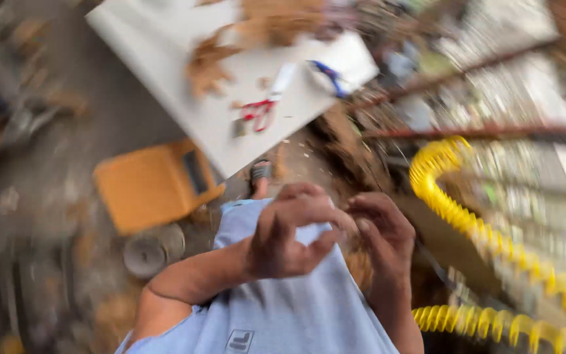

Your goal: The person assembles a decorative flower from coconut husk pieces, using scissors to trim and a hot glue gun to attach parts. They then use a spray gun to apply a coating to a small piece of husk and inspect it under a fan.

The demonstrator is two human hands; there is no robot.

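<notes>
Both hands meet in front of the light blue shirt (pixel 283 308), fingers curled toward each other: the left hand (pixel 293 229) and right hand (pixel 381 233) pinch at a small brownish wad (pixel 347 226), though blur hides whether either grip is truly clamped. Beyond them stand a white desk (pixel 165 39) bearing red-handled scissors (pixel 260 113), an orange case (pixel 149 187) on the floor, and a yellow ribbed hose (pixel 466 223) at right.
</notes>
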